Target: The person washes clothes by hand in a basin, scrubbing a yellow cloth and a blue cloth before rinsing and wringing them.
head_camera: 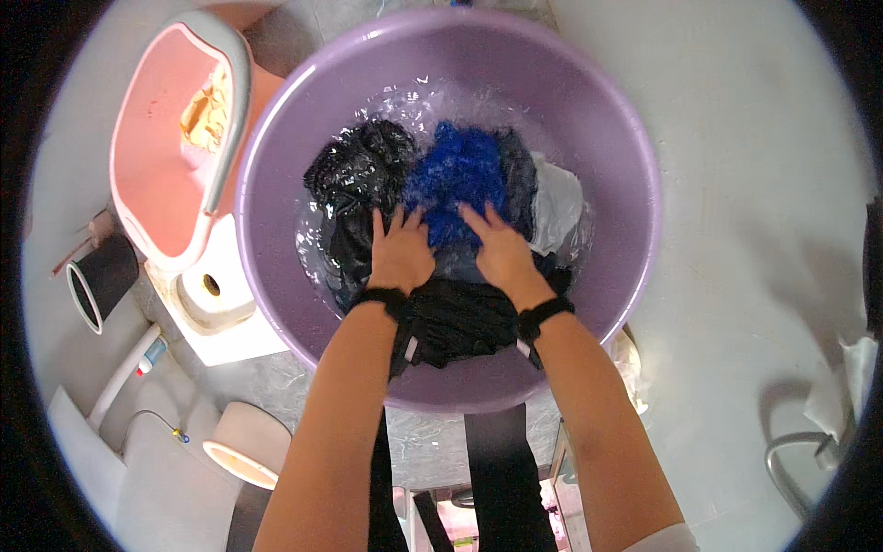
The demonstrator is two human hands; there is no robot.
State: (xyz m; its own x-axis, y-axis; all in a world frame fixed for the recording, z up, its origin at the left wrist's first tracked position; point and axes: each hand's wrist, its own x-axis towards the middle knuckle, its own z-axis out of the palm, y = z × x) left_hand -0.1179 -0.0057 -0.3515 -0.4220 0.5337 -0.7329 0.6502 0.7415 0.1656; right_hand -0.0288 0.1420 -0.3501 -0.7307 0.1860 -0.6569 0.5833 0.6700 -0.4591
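Observation:
Both of my hands reach into a large purple plastic tub [448, 386] that holds water and wet laundry. My left hand [403, 255] rests with fingers spread on the border between the black wet cloth [359, 172] and the blue cloth [465, 169]. On the blue cloth's right part lie the spread fingers of my right hand [500, 252]. Grey cloth [517, 179] and a white cloth [557, 203] lie to the right. More black cloth [469, 317] is bunched between my wrists, which wear black bands. Neither hand grips anything that I can see.
Left of the tub stand a pink basin [159, 138] with a grey rim, a white squat toilet [234, 331], a black bin [110, 279] and a pale bucket [252, 441]. A metal hose [783, 469] hangs at the lower right, by the pale wall.

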